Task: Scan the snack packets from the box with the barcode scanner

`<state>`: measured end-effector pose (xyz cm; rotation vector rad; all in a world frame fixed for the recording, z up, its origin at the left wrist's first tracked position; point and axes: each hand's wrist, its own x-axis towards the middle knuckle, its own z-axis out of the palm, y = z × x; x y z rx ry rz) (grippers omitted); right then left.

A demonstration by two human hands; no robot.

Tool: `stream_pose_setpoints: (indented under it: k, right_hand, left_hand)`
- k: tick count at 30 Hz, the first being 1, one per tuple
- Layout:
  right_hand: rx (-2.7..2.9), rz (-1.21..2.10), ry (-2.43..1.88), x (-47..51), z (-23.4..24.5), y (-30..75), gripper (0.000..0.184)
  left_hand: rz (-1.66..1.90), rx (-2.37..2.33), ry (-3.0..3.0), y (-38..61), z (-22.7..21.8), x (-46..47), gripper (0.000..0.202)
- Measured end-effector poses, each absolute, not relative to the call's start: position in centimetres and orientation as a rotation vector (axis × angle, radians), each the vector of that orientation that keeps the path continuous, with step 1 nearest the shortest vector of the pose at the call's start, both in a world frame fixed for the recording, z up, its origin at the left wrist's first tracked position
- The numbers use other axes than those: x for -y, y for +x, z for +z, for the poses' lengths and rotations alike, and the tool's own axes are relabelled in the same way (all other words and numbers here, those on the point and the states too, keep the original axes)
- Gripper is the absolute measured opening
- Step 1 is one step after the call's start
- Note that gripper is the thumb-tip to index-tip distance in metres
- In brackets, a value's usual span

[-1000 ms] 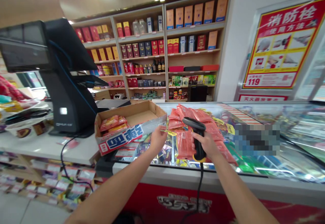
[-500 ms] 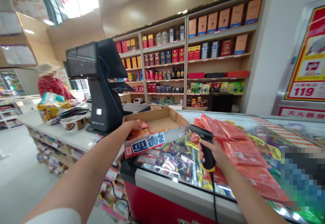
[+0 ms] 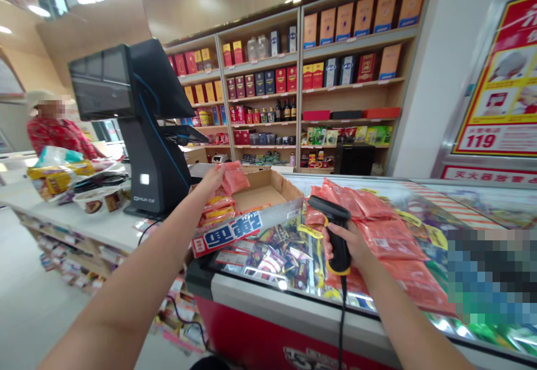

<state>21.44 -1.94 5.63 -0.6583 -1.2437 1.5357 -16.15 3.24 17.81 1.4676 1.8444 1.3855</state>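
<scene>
Orange packets (image 3: 390,236) lie heaped on the glass lid of the chest freezer (image 3: 293,308) in front of you, mostly to the right of your hands. Behind the freezer, wooden wall shelves (image 3: 268,96) carry boxed and bottled goods, and a red fire-hydrant notice (image 3: 499,85) hangs on the wall to your right. To your left runs a white counter (image 3: 79,224), with a black checkout terminal (image 3: 138,129) standing on it and a person in a red patterned top (image 3: 56,135) beyond it. A pixelated patch hides part of the freezer lid at the far right.

A cardboard box (image 3: 268,208) with its flaps cut away sits at the freezer's near left corner, just beside the terminal, with yellow-and-orange packets (image 3: 216,210) piled in its left end. Your left hand (image 3: 212,183) is raised over that end of the box, its grip closed on a held packet (image 3: 233,179), which hangs clear of the box. Your right hand (image 3: 350,247) is above the freezer lid, its grip clamped around the handle of a black barcode scanner (image 3: 335,236), and the scanner's cable (image 3: 342,325) drops down over the freezer's front edge.
</scene>
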Motion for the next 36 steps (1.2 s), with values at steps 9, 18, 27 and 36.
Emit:
stream_pose_setpoints:
  k: [9, 18, 27, 36]
  right_hand:
    - [1.217, 1.537, -0.62, 2.4, 5.9, 21.5, 0.028]
    - [1.452, 1.401, -0.977, 2.3, 6.0, 21.5, 0.029]
    - [1.585, 1.358, -0.933, 3.0, 6.4, 21.5, 0.029]
    - [1.534, 1.402, -0.934, 3.1, 6.4, 21.5, 0.027]
  left_hand:
    - [1.415, -0.981, 0.826, -2.9, 6.0, -0.1, 0.044]
    - [1.736, -1.02, 1.353, -4.2, 1.5, -3.2, 0.062]
    - [1.787, -1.162, 1.424, -4.6, 1.4, -2.6, 0.058]
    - [1.774, -1.168, 1.418, -4.5, 1.7, -2.3, 0.057]
